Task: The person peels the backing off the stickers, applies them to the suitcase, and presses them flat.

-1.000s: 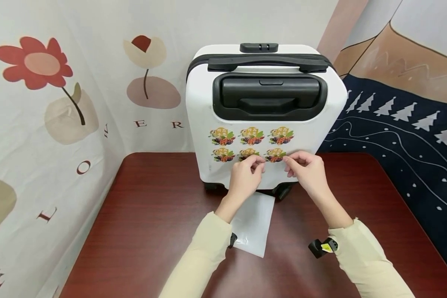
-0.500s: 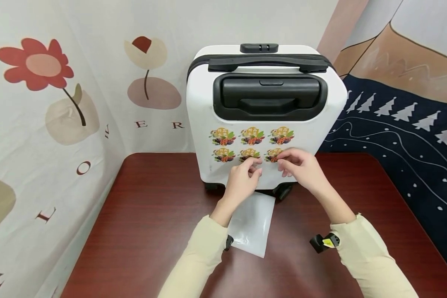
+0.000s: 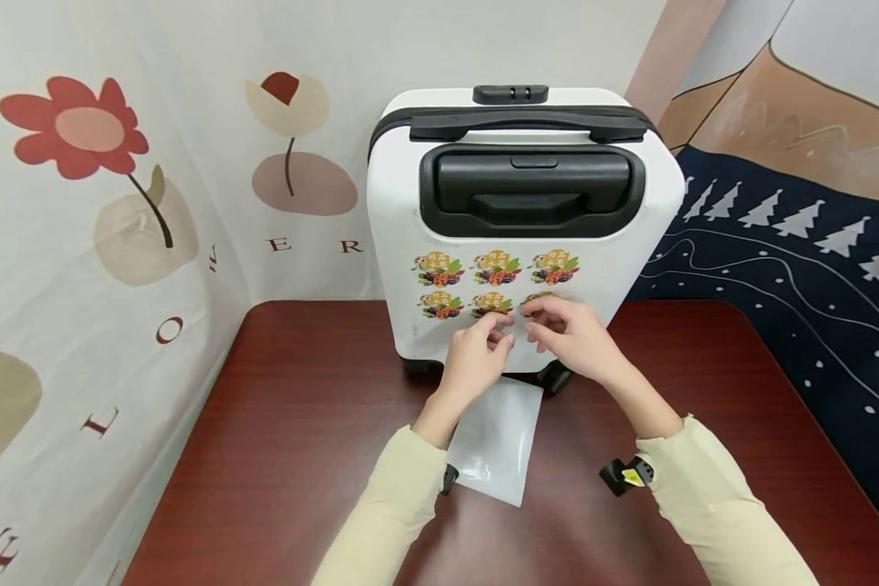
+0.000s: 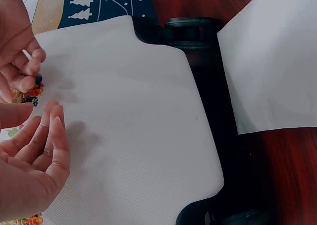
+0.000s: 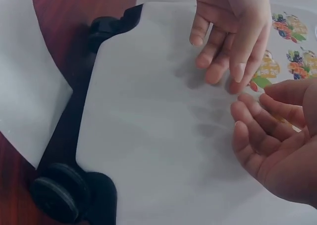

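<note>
A white suitcase (image 3: 608, 260) stands on the table, bearing two rows of colourful fruit stickers (image 3: 496, 268) below its black handle recess. My right hand (image 3: 575, 338) is at the lower right sticker (image 3: 535, 299), its bent fingers over and partly hiding it; whether they press it cannot be told. My left hand (image 3: 472, 356) hovers just below the lower middle sticker (image 3: 491, 303) with loosely bent fingers and nothing visible in them. In the right wrist view, the fingers of the left hand (image 5: 237, 41) hang close to those of the right hand (image 5: 282, 140).
A white sheet or pouch (image 3: 494, 443) lies on the reddish-brown table (image 3: 286, 439) in front of the suitcase. Black wheels (image 3: 555, 377) jut from the suitcase's bottom edge. Printed cloth (image 3: 190, 146) hangs behind and at both sides.
My right hand has moved left across the lower right sticker, now covering most of it. My left hand has shifted slightly left and down, uncovering more of the lower middle sticker.
</note>
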Motion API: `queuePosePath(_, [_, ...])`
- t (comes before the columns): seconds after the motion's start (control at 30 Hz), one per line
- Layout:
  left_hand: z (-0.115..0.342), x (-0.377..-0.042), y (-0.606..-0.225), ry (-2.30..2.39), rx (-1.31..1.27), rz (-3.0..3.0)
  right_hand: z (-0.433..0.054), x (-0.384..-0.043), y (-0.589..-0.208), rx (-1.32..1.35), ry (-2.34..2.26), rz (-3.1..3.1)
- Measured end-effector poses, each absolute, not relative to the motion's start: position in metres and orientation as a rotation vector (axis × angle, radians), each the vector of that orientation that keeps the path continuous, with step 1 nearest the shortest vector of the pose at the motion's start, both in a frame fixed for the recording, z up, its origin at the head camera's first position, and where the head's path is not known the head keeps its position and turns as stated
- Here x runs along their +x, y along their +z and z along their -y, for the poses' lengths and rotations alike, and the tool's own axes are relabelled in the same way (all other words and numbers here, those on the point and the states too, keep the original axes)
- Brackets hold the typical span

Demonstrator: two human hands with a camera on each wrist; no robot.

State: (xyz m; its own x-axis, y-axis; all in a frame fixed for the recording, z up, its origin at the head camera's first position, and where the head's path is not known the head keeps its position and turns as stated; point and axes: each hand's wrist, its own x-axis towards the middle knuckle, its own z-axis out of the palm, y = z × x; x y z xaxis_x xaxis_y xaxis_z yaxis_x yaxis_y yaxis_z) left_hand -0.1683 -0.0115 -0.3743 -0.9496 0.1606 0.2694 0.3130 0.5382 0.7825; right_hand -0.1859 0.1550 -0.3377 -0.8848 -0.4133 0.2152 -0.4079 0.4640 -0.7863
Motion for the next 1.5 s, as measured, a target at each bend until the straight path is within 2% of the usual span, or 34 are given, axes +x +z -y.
queuePosePath(0.4, [0.016,-0.167,-0.375,-1.434,-0.365,2.630,-0.184,-0.188,-0.356,-0.462,-1.356,-2.758])
queuePosePath(0.73, [0.018,-0.167,-0.376,-1.410,-0.372,2.642,-0.164,-0.188,-0.353,-0.770,-1.363,-2.612])
queuePosePath(1.07, [0.020,-0.165,-0.378,-1.434,-0.360,2.646,-0.176,-0.189,-0.355,-0.541,-1.337,-2.728])
queuePosePath(1.33, [0.020,-0.164,-0.378,-1.426,-0.363,2.645,-0.177,-0.188,-0.339,-0.709,-1.466,-2.641])
queuePosePath(1.5, [0.022,-0.163,-0.379,-1.437,-0.371,2.642,-0.179,-0.188,-0.339,-0.688,-1.471,-2.650])
